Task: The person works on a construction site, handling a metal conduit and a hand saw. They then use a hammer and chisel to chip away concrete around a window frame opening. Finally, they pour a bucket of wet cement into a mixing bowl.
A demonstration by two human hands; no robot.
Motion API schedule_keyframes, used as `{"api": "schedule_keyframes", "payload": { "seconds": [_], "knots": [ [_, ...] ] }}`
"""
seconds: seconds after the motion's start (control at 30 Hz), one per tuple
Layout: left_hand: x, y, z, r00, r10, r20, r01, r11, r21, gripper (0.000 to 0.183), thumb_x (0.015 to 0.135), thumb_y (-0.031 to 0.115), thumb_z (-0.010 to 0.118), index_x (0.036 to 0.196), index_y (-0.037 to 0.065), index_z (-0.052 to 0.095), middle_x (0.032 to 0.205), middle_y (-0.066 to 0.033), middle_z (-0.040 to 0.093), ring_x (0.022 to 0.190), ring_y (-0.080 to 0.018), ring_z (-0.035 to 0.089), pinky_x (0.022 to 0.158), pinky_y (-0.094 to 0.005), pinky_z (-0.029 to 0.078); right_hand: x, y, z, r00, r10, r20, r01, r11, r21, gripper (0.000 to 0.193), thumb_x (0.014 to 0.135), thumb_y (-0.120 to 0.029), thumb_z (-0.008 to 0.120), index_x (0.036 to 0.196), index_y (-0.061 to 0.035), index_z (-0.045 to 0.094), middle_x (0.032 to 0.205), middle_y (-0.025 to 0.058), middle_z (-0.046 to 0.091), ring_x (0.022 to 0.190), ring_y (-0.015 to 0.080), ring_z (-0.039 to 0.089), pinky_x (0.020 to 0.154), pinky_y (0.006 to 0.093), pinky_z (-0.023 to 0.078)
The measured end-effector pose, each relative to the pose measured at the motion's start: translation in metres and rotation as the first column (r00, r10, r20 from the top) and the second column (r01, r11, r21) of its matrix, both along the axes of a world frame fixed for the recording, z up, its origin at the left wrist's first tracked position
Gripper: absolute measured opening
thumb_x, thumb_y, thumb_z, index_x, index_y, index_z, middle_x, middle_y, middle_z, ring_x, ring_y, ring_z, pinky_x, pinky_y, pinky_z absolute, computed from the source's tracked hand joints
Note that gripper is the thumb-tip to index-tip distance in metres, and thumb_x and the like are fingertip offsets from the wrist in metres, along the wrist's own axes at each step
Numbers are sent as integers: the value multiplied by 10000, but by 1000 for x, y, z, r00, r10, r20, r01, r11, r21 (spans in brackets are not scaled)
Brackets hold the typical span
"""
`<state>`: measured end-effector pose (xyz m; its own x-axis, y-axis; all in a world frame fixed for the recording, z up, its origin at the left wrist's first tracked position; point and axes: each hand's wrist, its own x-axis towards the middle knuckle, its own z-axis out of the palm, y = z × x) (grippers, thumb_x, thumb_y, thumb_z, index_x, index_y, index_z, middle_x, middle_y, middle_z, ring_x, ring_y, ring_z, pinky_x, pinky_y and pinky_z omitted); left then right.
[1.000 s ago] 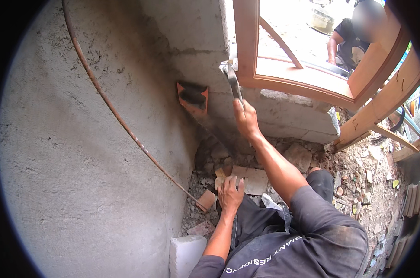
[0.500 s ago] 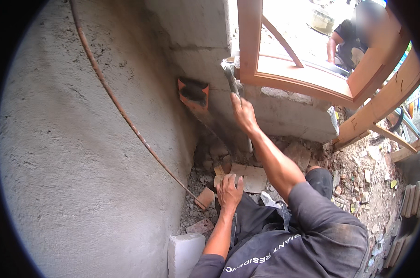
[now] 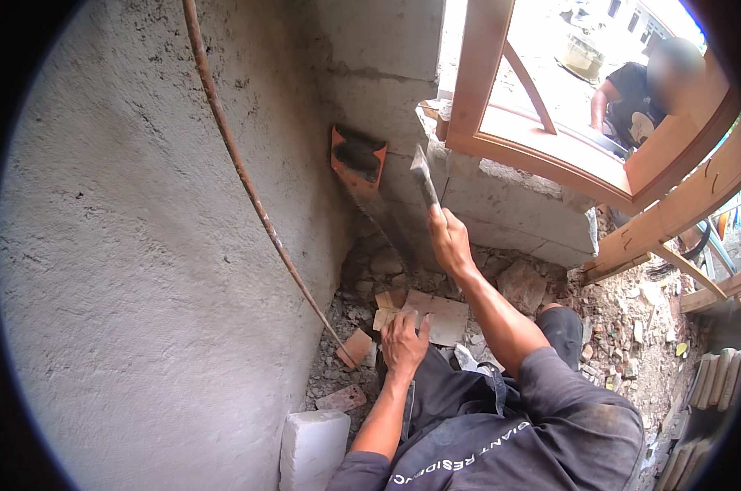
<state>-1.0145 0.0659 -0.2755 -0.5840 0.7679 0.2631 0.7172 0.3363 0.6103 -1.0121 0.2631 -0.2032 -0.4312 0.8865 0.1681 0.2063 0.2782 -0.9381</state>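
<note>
Rough grey wall (image 3: 141,245) at left; a wooden frame (image 3: 542,168) above a low block wall (image 3: 509,204), upper right. A bent leg (image 3: 452,385); an orange-handled saw (image 3: 359,173) in the corner. Left hand (image 3: 405,344) lies loosely spread over the leg; right hand (image 3: 451,242) grips a pale-tipped tool (image 3: 425,179), type unclear, near the frame's corner.
</note>
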Motion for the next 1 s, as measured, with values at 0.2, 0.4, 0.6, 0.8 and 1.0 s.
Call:
{"api": "schedule_keyframes", "payload": {
  "seconds": [0.2, 0.4, 0.6, 0.8, 1.0],
  "knots": [
    [-2, -4, 0, 1000, -2, -10, 3, 998, 68, 277, 813, 275, 597, 950, 34, 600, 955, -106, 601, 888, -283, 579, 793, -390, 414, -2, -6, 60, 930, 86, -358, -19, 982, 187, 275, 899, -262, 550, 1012, -17, 499, 663, 51, 526, 648, 149, 546, 591, 315, 441],
    [0, -12, -3, 1000, 4, 19, -5, 999, 52, 244, 796, 230, 613, 945, 37, 605, 969, -109, 602, 888, -289, 573, 774, -388, 418, -13, 30, 4, 988, -130, -82, 137, 986, 91, 400, 914, -404, 483, 982, -10, 504, 632, 80, 522, 634, 159, 545, 572, 335, 434],
    [-1, -18, 3, 1000, 10, 27, -11, 999, 52, 243, 798, 240, 614, 934, 39, 607, 948, -95, 602, 870, -270, 581, 768, -376, 413, -41, 43, 15, 958, -204, -201, 243, 950, 195, 414, 916, -416, 466, 963, -7, 507, 612, 95, 508, 570, 187, 512, 543, 346, 424],
    [3, -18, 3, 1000, -5, 23, 3, 998, 57, 234, 787, 217, 619, 930, 33, 604, 953, -99, 605, 875, -273, 579, 767, -378, 415, -66, 66, 4, 953, -299, -35, 301, 944, 137, 477, 913, -456, 432, 908, 13, 513, 652, 204, 540, 645, 361, 550, 617, 427, 431],
    [1, -22, 7, 998, 8, 57, -11, 999, 52, 226, 781, 201, 621, 927, 28, 604, 960, -105, 607, 884, -279, 577, 774, -382, 412, -45, 27, -4, 961, -188, -202, 230, 950, 212, 450, 903, -452, 475, 851, -5, 496, 625, 150, 522, 581, 260, 529, 578, 377, 437]
  ]
}}
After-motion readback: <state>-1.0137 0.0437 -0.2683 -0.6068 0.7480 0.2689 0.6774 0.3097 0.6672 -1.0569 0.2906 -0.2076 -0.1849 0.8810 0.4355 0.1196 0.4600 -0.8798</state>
